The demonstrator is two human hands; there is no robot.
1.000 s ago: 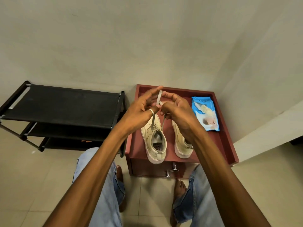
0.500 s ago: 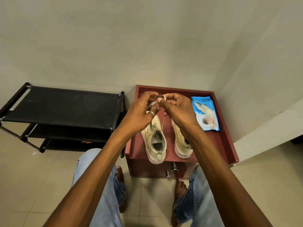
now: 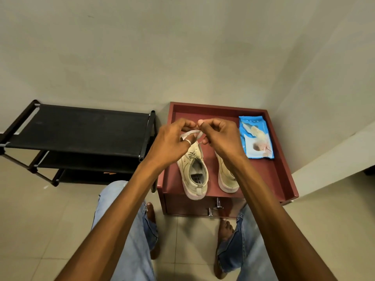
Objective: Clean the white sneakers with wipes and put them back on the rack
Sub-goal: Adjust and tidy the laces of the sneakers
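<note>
While both grips (image 3: 170,142) (image 3: 221,138) pinch lace (image 3: 190,133), sneaker (image 3: 192,169) beneath

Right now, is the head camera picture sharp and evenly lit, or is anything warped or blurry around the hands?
Head view: dim, warm, even light, no glare; the wide-angle lens stretches the forearms and skews the rack; left hand, right hand and lace look sharp; the wipes pack print is too soft to read.

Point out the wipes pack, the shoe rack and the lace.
wipes pack (image 3: 256,136), head view, middle of blue wrapper.
shoe rack (image 3: 81,128), head view, top black shelf.
lace (image 3: 190,132), head view, flat white loop.
</note>
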